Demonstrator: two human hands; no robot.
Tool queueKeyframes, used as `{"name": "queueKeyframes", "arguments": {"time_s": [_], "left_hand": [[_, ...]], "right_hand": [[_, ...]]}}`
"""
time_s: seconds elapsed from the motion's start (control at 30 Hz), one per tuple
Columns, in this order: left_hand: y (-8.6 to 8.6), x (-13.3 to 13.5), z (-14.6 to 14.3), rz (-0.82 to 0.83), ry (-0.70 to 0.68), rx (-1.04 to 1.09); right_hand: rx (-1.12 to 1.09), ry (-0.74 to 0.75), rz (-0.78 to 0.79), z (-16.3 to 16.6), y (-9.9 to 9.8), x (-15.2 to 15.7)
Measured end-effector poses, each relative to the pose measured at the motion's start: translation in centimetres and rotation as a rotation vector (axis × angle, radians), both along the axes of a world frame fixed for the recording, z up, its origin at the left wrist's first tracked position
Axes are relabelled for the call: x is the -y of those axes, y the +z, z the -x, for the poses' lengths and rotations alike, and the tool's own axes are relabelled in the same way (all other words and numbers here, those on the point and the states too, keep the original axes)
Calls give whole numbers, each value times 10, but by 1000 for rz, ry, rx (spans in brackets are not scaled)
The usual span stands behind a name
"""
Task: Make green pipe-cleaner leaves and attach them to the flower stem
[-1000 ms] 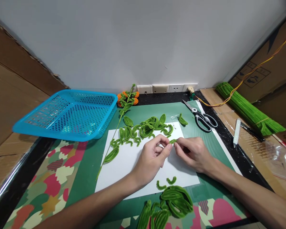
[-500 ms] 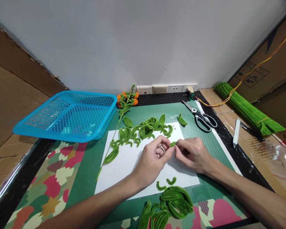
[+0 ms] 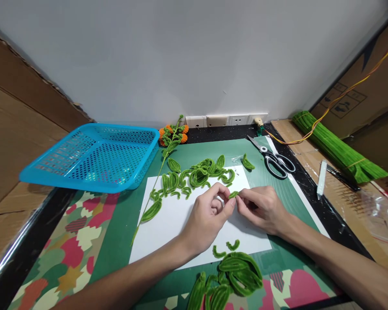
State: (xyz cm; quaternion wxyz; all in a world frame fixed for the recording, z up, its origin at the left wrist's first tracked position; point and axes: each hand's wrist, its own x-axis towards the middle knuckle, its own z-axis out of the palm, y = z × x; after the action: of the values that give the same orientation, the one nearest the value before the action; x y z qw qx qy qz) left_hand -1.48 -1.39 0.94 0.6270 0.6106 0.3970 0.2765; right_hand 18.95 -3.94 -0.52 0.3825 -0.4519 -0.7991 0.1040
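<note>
Between my two hands is a small green pipe cleaner piece (image 3: 233,194), bent into a leaf-like shape. My left hand (image 3: 211,213) pinches one end between thumb and fingertips. At its other end, my right hand (image 3: 261,207) has thumb and forefinger closed on it. Below them lies a white sheet of paper (image 3: 168,241). Beyond the hands, a heap of green pipe cleaner leaves and curls (image 3: 199,174) spreads along the paper's far edge. Closer to me is a second pile of green leaves (image 3: 239,269), with two short curled pieces beside it.
A blue perforated basket (image 3: 111,185) stands at left. An orange flower stem (image 3: 173,140) lies beside it. Scissors (image 3: 273,159) rest on the green mat (image 3: 116,228) at right. Further right are a pipe cleaner bundle (image 3: 336,144), a white-handled cutter (image 3: 321,178) and a yellow cable (image 3: 317,122).
Both hands hold nearly the same place. The small green piece between the fingertips has shifted very slightly to the left.
</note>
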Motion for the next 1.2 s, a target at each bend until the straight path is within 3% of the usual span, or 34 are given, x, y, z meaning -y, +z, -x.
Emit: {"name": "queueKeyframes", "arguments": {"time_s": [0.9, 1.2], "left_hand": [[2, -1, -1, -51, -37, -32], [3, -2, 0, -34, -83, -61]], "right_hand": [[14, -4, -40, -1, 0, 2], [98, -54, 41, 0, 2, -1]]}}
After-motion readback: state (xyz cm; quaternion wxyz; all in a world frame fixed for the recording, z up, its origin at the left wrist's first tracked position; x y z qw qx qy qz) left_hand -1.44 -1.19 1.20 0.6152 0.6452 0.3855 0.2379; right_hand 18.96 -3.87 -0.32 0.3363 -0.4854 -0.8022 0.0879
